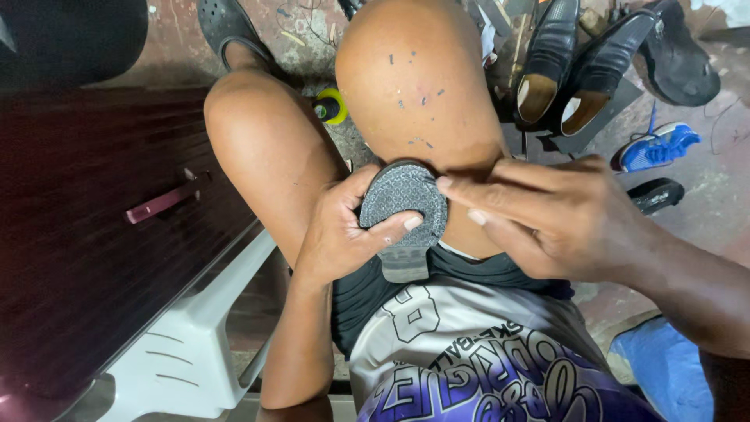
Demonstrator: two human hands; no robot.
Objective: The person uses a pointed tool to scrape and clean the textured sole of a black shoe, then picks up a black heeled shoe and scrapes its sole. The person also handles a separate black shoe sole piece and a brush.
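**Greys, blacks and a splash of purple**

The heel piece (404, 205) is dark grey, its face covered in a fine speckled, pebbled pattern; its lower tab is a plainer, paler grey. The shorts (476, 367) are light grey with purple and black lettering. The plastic chair (195, 344) is white. The cabinet (86, 234) is dark reddish-brown with a maroon handle (162, 202). The dress shoes (574, 66) are glossy black with tan insides. The sneaker (656, 147) is bright blue with white. The floor (703, 203) is mottled pinkish-grey.

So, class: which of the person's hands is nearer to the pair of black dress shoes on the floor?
The right hand. It is just below the black dress shoes, at the grey shoe sole's right edge. The left hand grips the sole from its left side, farther away.
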